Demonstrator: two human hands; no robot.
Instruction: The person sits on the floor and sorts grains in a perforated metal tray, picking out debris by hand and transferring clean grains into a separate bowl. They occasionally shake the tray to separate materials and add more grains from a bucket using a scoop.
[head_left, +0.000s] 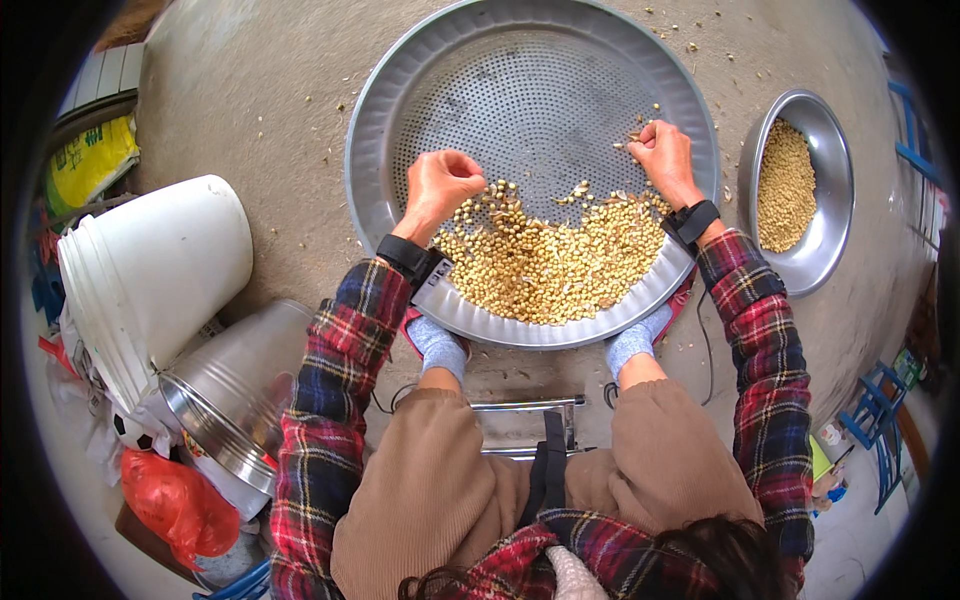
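A large round perforated metal tray (517, 82) lies on the floor before me. Soybeans (555, 262), mixed with bits of husk, are heaped over its near part. My left hand (446, 184) hovers at the left edge of the heap, thumb and fingertips pinched together; whether something small is between them cannot be made out. Over the tray's right side, my right hand (664, 157) pinches close to a few husk pieces (634, 137), perhaps touching them. To the right, a steel basin (834, 187) holds more beans (784, 187).
A white plastic bucket (172, 262) and a metal pot (240, 375) lie on their sides at the left. Below them is a red plastic bag (176, 502). Blue chairs (874, 405) stand at the far right. Scattered beans dot the concrete floor (292, 112).
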